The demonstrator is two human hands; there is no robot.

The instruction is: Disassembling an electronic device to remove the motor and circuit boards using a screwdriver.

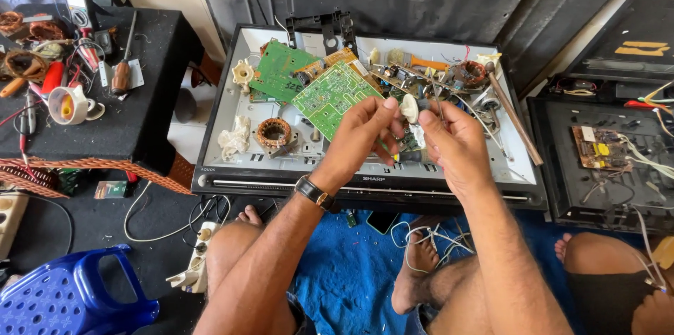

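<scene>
A small white plastic part (409,107) is pinched between the thumb and fingertips of the left hand (365,131), held up in the air above the opened shell of an electronic device (239,93). That grip is closed on the part. The right hand (453,142) sits just beside it, fingers closed on what looks like a thin wire or metal lead (437,100); exactly what it is cannot be told. Both hands hover close together, wrists raised and unsupported. Working this well likely means holding the white part steady and moving only the other hand. Below lie a green circuit board (330,96), a copper coil (272,133) and loose parts. Left of the shell stands a black bench (140,117) with tools; a blue cloth (351,272) covers the floor.
</scene>
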